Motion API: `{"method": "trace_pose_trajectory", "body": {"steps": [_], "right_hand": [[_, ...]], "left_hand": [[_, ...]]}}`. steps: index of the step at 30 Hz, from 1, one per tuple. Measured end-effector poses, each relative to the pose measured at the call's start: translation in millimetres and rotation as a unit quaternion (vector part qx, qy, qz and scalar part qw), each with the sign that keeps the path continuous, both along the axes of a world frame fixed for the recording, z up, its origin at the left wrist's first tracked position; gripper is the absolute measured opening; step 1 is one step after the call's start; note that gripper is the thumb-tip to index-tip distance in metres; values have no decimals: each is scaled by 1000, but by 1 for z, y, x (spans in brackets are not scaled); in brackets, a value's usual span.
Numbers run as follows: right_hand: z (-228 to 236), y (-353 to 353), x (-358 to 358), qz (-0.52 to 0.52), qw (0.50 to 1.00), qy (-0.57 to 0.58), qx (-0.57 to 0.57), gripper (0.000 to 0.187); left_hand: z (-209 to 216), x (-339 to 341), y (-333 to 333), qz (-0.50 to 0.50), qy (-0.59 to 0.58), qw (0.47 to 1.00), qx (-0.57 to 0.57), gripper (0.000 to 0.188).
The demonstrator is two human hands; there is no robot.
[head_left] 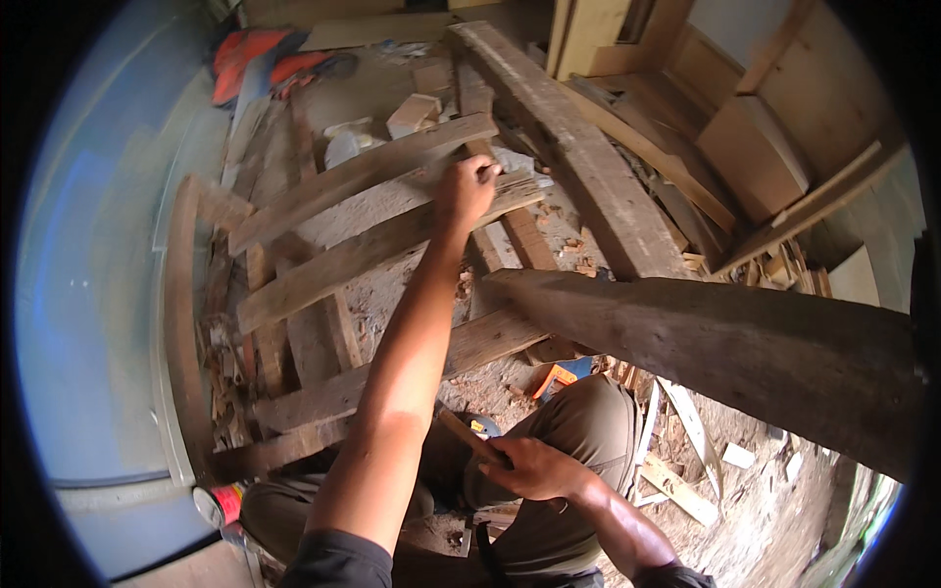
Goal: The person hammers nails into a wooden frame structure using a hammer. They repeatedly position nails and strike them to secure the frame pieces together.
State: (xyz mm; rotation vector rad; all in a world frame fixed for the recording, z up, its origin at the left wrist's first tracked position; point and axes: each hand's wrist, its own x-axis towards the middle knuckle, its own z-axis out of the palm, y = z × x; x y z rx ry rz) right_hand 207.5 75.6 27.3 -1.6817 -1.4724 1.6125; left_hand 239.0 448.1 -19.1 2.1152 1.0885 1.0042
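My left hand [467, 192] reaches far out with its fingers closed, over the right ends of two old planks. What it holds, if anything, is too small to make out. The upper plank [363, 176] ends just beyond the fingers; the lower plank [343, 269] passes under my wrist. Close to my knees, my right hand [534, 468] is wrapped round a wooden handle [469, 434] that slants up to the left. I cannot tell what tool it belongs to. Another weathered plank [480, 343] lies nearer, partly behind my left forearm.
A thick timber [725, 338] juts in from the right, and a long beam [588, 157] runs away behind it. An orange tool [559, 380] lies beyond my knee. Wood scraps [676, 490] litter the floor at right. A red-labelled can [223, 505] stands lower left.
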Motion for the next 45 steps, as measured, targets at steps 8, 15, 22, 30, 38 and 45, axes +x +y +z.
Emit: {"method": "trace_pose_trajectory", "body": {"steps": [8,15,22,30,38,45], "right_hand": [[10,5,-5,-4,999,-18,-45,31],[-1,-7,1,-20,998,-53,2,27],[-7,-13,6,20,993,-114,40,40],[2,-21,-3,42,989,-126,67,39],[-7,-13,-8,67,992,-102,20,39],[-24,-14,-3,58,992,-95,62,42]], "left_hand": [[-6,-44,-3,-21,-278,957,-79,18],[-5,-186,-68,124,-196,973,-14,20],[0,-253,-77,139,-195,969,-55,17],[24,-105,-96,-48,-14,992,115,15],[-15,-41,-63,-67,-47,969,232,8],[-20,-32,-59,-73,-100,978,167,10]]}}
